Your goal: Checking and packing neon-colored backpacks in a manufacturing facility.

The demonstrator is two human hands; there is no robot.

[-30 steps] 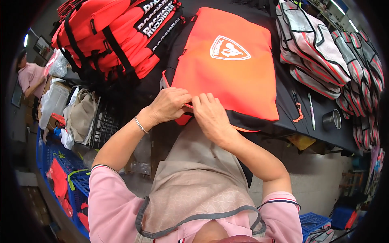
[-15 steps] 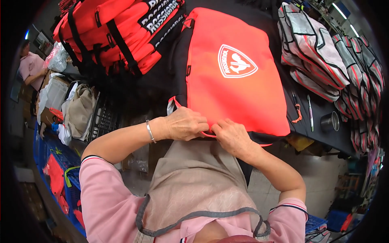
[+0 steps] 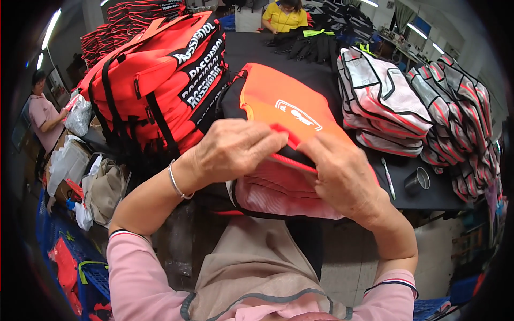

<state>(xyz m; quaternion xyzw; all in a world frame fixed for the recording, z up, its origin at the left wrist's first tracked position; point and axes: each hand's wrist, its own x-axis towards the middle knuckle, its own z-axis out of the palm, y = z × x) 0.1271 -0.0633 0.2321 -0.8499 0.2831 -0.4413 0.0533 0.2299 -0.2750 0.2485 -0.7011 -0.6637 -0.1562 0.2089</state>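
Both the left hand [image 3: 230, 150] at nine o'clock and right hand [image 3: 344, 176] at four pinch the raised edge [image 3: 293, 162] of the red bag [image 3: 278, 88], which lies at twelve from the person. Even tension should keep that edge flat. Right fingertips are partly hidden, as is the white emblem [image 3: 302, 117].

The left hand [image 3: 235, 150] and right hand [image 3: 345, 179] grip the lifted edge of an orange bag [image 3: 289, 93] on a black table [image 3: 251, 48]; pale pink fabric [image 3: 267, 192] shows beneath. Red bags [image 3: 142, 85] are stacked left, grey bags [image 3: 383, 99] right. A toothbrush [image 3: 388, 179] lies beside a metal cup [image 3: 417, 182]. 2 other people are visible, 1 in yellow [image 3: 284, 19], 1 in pink [image 3: 44, 115].
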